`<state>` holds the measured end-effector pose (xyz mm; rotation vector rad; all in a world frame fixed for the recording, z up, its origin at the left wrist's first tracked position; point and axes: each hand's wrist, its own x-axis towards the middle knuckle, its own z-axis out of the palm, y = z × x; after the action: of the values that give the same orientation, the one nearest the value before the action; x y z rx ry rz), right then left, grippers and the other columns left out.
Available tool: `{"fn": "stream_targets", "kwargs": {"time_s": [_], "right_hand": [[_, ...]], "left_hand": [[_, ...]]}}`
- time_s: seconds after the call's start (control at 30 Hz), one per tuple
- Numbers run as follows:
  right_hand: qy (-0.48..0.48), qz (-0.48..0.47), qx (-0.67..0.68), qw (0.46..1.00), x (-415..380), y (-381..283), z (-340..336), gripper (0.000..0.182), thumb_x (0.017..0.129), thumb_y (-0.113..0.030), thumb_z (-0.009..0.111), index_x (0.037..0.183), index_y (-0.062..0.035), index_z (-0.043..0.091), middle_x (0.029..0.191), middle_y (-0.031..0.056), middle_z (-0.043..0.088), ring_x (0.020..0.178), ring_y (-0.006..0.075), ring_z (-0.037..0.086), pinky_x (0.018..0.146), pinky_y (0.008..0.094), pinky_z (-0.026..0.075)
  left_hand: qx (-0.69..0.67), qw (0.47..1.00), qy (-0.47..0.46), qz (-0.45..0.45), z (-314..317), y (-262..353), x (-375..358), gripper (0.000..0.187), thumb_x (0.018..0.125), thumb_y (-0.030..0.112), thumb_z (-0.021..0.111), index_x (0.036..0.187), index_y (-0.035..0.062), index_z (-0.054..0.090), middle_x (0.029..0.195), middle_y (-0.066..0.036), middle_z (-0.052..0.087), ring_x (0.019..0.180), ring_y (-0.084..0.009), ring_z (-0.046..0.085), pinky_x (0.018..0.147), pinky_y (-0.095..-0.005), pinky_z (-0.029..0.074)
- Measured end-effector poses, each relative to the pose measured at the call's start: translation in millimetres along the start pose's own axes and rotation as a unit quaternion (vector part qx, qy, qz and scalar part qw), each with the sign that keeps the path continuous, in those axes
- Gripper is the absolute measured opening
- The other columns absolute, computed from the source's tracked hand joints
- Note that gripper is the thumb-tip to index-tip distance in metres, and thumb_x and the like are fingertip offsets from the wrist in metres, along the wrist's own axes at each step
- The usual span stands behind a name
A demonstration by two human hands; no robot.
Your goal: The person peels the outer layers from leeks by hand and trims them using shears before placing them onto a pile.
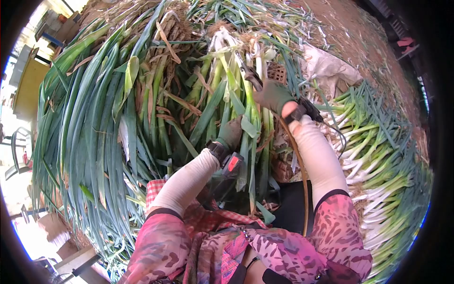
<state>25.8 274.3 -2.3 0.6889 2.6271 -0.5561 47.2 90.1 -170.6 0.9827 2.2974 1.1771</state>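
My left hand (pixel 231 134), in a dark green glove, is closed around the green part of a leek (pixel 239 90) in front of me. In my gloved right hand (pixel 274 96) is an air blow gun (pixel 252 75) with a brown hose (pixel 297 151) running down toward my lap. Its nozzle points up and left, close to the white stalks. White leek stalks with roots (pixel 222 35) lie just beyond both hands. The fingers of the left hand are partly hidden by leaves.
A large heap of untrimmed leeks (pixel 94 109) rises on my left. Leeks with bare white stalks (pixel 373 170) lie in a long row on the right. Beyond my right hand are a perforated brick (pixel 277 73) and a whitish sack (pixel 331 68). Leaf scraps litter the ground.
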Motion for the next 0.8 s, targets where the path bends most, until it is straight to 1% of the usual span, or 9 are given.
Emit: {"fn": "stream_targets", "kwargs": {"time_s": [0.1,0.2,0.37,0.43,0.53,0.6,0.7,0.77,0.8], "right_hand": [[0.008,-0.006,-0.035,0.999,17,-14,-11,0.052,0.08,-0.037,0.058,0.111,0.0048,0.066,0.113,0.0284,0.065,0.11,0.0397,0.063,0.095,0.0423,0.049],[0.044,-0.024,-0.042,0.998,30,-21,-14,0.049,0.079,-0.034,0.059,0.108,0.0042,0.068,0.111,0.0278,0.066,0.107,0.0391,0.065,0.094,0.042,0.049],[0.048,-0.023,-0.047,0.998,48,-28,-11,0.047,0.078,-0.034,0.062,0.108,0.0022,0.069,0.109,0.0249,0.067,0.105,0.0392,0.065,0.093,0.0424,0.05],[0.084,-0.031,-0.063,0.994,35,-31,-9,0.046,0.078,-0.034,0.062,0.107,0.0012,0.069,0.109,0.0245,0.068,0.105,0.0389,0.065,0.093,0.0421,0.049],[0.057,-0.031,-0.07,0.995,32,-28,-7,0.049,0.079,-0.036,0.062,0.113,-0.0005,0.066,0.111,0.0241,0.067,0.107,0.0374,0.064,0.093,0.0412,0.049],[0.046,-0.079,-0.108,0.99,32,-21,3,0.051,0.079,-0.036,0.062,0.116,-0.0012,0.064,0.111,0.0237,0.067,0.104,0.0368,0.066,0.093,0.0418,0.05],[0.029,-0.075,-0.142,0.987,20,-9,4,0.048,0.079,-0.035,0.062,0.114,-0.0015,0.065,0.11,0.0236,0.067,0.103,0.0366,0.066,0.092,0.0423,0.05],[0.003,-0.038,-0.121,0.992,8,7,-6,0.047,0.079,-0.036,0.061,0.11,-0.0011,0.065,0.107,0.025,0.067,0.102,0.0373,0.066,0.09,0.0436,0.05],[0.013,-0.038,-0.116,0.992,8,25,-2,0.048,0.079,-0.038,0.061,0.109,-0.0004,0.064,0.105,0.0262,0.067,0.101,0.0387,0.065,0.09,0.0443,0.05]], "left_hand": [[0.074,0.995,0.037,0.063,0,5,-4,0.038,0.094,0.012,0.047,0.131,0.0026,0.047,0.106,-0.023,0.065,0.101,-0.0384,0.063,0.089,-0.0425,0.05],[0.055,0.998,0.025,-0.009,-2,27,-5,0.039,0.089,0.014,0.055,0.125,-0.0006,0.049,0.109,-0.019,0.063,0.103,-0.0358,0.062,0.091,-0.0392,0.049],[-0.244,0.961,0.034,-0.127,28,27,6,0.038,0.095,0.013,0.045,0.129,-0.0024,0.048,0.111,-0.017,0.063,0.103,-0.033,0.061,0.093,-0.0381,0.048],[-0.471,0.849,0.028,-0.239,15,54,7,0.034,0.097,0.016,0.044,0.124,-0.0037,0.052,0.109,-0.018,0.064,0.101,-0.0312,0.062,0.092,-0.037,0.048],[-0.361,0.919,0.104,-0.117,38,48,4,0.041,0.1,0.03,0.044,0.115,-0.0057,0.058,0.094,-0.025,0.066,0.091,-0.0373,0.063,0.083,-0.0388,0.049],[-0.247,0.964,0.093,-0.04,33,52,0,0.038,0.1,0.027,0.043,0.116,-0.0042,0.057,0.095,-0.025,0.066,0.091,-0.038,0.064,0.084,-0.0403,0.049],[-0.134,0.989,-0.022,-0.056,16,57,12,0.039,0.097,0.034,0.05,0.112,-0.0007,0.061,0.097,-0.023,0.067,0.092,-0.0372,0.065,0.083,-0.0434,0.051],[-0.054,0.969,-0.168,-0.175,-60,94,20,0.046,0.094,0.042,0.053,0.112,0.0013,0.064,0.101,-0.021,0.068,0.096,-0.0361,0.065,0.086,-0.0426,0.05],[-0.005,0.986,-0.049,-0.161,-70,85,24,0.049,0.092,0.046,0.055,0.109,0.0019,0.065,0.098,-0.02,0.069,0.093,-0.0368,0.066,0.084,-0.0438,0.051]]}}
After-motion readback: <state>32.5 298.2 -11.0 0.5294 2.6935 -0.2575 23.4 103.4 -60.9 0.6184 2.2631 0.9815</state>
